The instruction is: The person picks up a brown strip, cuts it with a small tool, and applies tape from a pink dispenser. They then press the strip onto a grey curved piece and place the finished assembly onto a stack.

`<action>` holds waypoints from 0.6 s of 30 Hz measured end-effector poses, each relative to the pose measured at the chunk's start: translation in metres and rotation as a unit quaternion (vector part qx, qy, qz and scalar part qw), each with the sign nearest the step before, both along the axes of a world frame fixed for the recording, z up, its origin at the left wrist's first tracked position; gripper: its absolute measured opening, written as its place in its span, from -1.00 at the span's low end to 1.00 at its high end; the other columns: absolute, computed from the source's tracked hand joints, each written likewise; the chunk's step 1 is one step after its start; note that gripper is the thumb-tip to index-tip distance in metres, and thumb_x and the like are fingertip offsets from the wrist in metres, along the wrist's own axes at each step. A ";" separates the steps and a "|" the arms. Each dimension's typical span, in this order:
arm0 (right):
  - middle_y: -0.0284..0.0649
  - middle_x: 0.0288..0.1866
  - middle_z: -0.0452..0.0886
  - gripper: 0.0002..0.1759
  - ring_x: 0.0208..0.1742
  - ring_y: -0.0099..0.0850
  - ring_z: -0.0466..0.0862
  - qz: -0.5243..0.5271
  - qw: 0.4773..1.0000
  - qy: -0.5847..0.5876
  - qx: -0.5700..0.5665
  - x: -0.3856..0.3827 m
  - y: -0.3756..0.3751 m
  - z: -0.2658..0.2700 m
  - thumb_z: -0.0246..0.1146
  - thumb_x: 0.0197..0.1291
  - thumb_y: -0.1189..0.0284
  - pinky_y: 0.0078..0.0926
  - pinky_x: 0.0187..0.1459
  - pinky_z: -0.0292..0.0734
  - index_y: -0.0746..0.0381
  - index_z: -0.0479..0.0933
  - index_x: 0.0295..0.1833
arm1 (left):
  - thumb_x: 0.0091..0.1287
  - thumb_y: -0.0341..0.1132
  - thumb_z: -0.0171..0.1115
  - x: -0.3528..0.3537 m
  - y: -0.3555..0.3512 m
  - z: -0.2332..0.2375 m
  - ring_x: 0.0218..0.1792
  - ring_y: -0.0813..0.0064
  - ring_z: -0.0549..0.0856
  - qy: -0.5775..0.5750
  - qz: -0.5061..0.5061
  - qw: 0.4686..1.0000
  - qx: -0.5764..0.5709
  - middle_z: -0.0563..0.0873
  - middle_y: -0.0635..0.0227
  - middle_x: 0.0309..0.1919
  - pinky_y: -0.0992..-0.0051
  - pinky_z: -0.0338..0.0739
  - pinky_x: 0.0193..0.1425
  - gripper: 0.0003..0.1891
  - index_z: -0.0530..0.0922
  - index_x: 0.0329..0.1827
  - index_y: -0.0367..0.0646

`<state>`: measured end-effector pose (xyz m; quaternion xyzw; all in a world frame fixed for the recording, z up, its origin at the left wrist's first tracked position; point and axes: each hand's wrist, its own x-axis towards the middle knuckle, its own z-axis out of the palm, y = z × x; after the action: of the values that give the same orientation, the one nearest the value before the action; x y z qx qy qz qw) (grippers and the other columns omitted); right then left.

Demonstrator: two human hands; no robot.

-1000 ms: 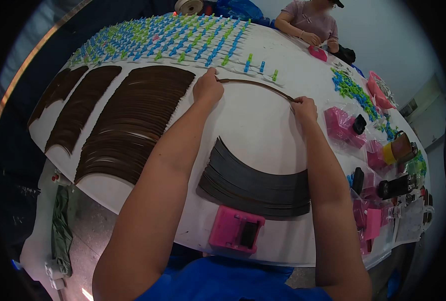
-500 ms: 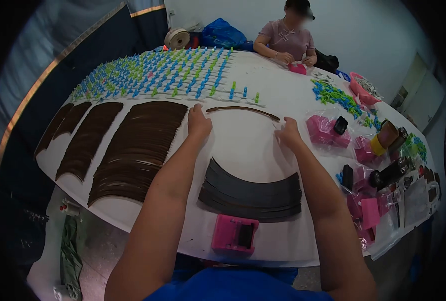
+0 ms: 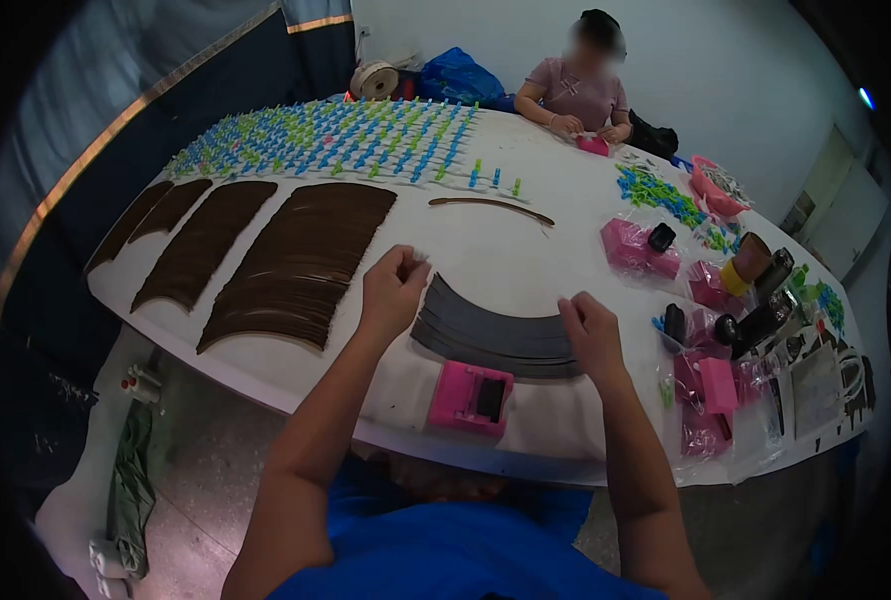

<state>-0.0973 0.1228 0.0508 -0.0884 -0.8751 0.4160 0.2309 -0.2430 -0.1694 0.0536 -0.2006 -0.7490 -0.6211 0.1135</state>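
Observation:
A fan-like stack of curved dark grey strips (image 3: 490, 335) lies on the table before me. Near its upper left tip is my left hand (image 3: 393, 292), fingers curled and pressed together. My right hand (image 3: 592, 335) covers the stack's right end, its fingers bent in toward the thumb. Whatever either hand pinches is hidden by the fingers. Beyond both hands, a single curved brown strip (image 3: 492, 206) rests on the white tabletop (image 3: 505, 245). Just below the grey stack sits a pink block with a black pad (image 3: 471, 398).
Rows of brown strips (image 3: 300, 265) spread to the left. Behind them stand many blue and green clips (image 3: 335, 140). Pink blocks in clear plastic (image 3: 640, 248), dark bottles (image 3: 760, 325) and loose clips (image 3: 660, 193) crowd the right side. Across the table sits a person (image 3: 577, 95) handling a pink item.
Both hands have come back toward me from the ends of the single brown strip, which stays on the table. They are now at the grey stack's ends. The view has shifted slightly.

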 end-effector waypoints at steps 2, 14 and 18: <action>-0.19 -0.39 0.62 -0.72 -0.39 -0.23 0.63 -0.015 0.992 0.000 0.124 0.036 -0.011 -0.016 0.41 0.39 0.31 -0.35 -0.28 0.53 0.28 0.59 -0.27 | 0.45 -0.39 0.37 0.039 -0.029 -0.012 -0.43 0.62 0.51 -0.016 -0.009 1.000 -0.011 0.61 0.41 -0.47 0.49 0.49 -0.30 -0.84 0.62 -0.07 -0.31; -0.16 -0.05 0.64 -0.75 0.01 -0.09 0.63 0.092 0.941 0.128 0.299 0.072 -0.017 -0.052 0.51 0.03 0.50 -0.15 0.11 0.48 0.21 0.62 -0.16 | 0.51 -0.16 0.29 0.111 -0.064 -0.052 -0.36 -0.06 0.75 0.010 0.012 0.972 -0.232 0.72 0.11 -0.51 0.05 0.58 -0.24 -0.77 0.62 -0.03 -0.15; -0.19 -0.13 0.67 -0.77 -0.03 -0.11 0.64 0.075 0.947 0.133 0.282 0.072 -0.019 -0.052 0.50 0.02 0.53 -0.16 0.06 0.50 0.22 0.63 -0.20 | 0.50 -0.18 0.28 0.109 -0.066 -0.058 -0.35 -0.04 0.76 0.045 0.003 0.967 -0.252 0.73 0.11 -0.49 0.05 0.59 -0.22 -0.78 0.61 -0.03 -0.15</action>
<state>-0.0250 0.1034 -0.0011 0.1024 -0.9222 0.1767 0.3285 -0.1339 -0.2354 -0.0045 -0.2481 -0.8759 -0.4026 0.0952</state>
